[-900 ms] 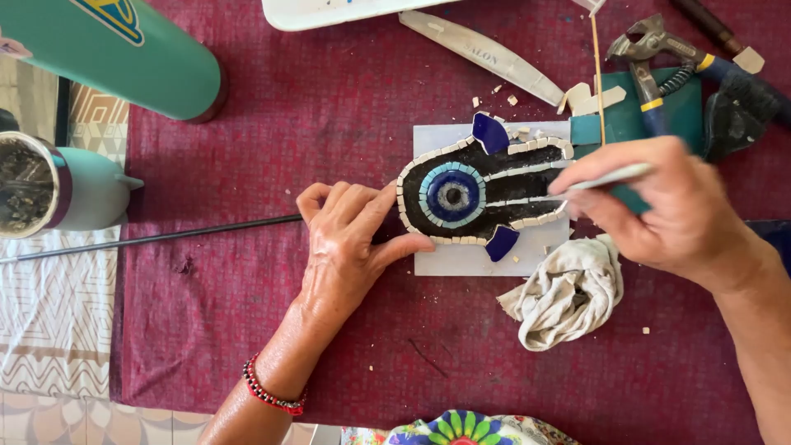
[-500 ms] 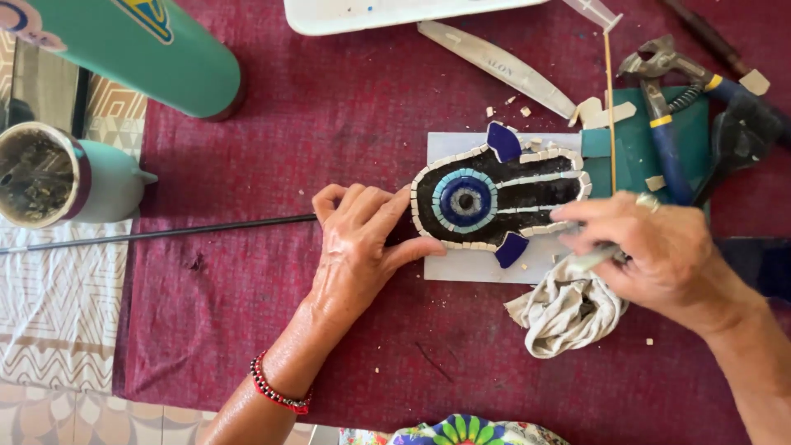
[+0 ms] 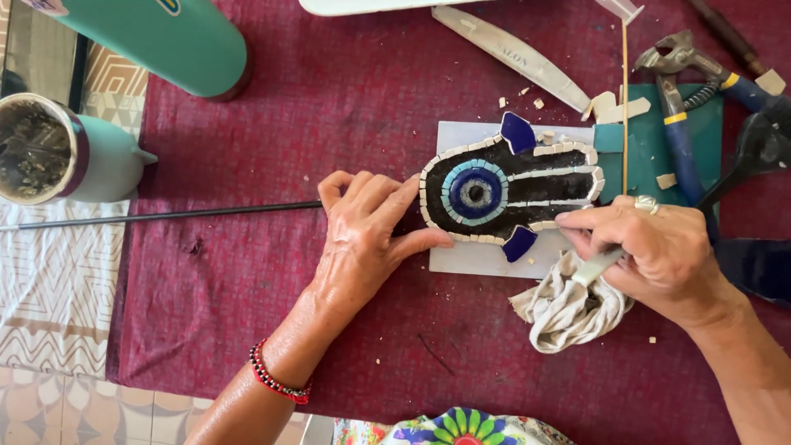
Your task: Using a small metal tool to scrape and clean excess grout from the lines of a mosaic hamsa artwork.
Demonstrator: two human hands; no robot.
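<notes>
While the left hand lies flat and open, fingertips steadying the rounded end of the hand-shaped mosaic piece on its pale board, the right hand is curled tight around a slim pale tool at the mosaic's lower edge, just above a crumpled rag on the maroon cloth.

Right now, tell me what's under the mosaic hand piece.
The mosaic hand piece lies on a pale grey board, which rests on the maroon cloth. The board's middle is covered by the piece; the left hand hides its left edge.
</notes>
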